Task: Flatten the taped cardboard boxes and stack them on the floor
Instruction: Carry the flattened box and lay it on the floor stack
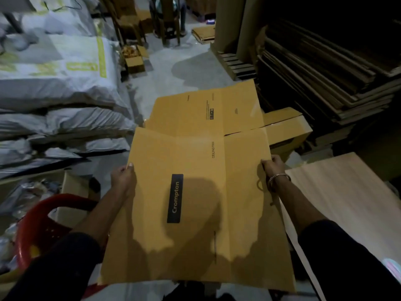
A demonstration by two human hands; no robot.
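Observation:
A flattened yellow-brown cardboard box (195,166) with a dark "Crompton" label is held level in front of me. My left hand (123,177) grips its left edge, thumb on top. My right hand (272,165), with a metal bangle on the wrist, grips its right edge. Just beyond it lies another flattened box (206,109) of the same colour on the floor. A still-assembled box (286,129) sits to the right behind the held one.
Stacked white sacks (60,79) fill the left side. A tall pile of flat cardboard sheets (325,72) stands at right. A red plastic chair (39,224) is at lower left, and a pale wooden tabletop (347,192) at right. Grey floor (178,61) stretches ahead.

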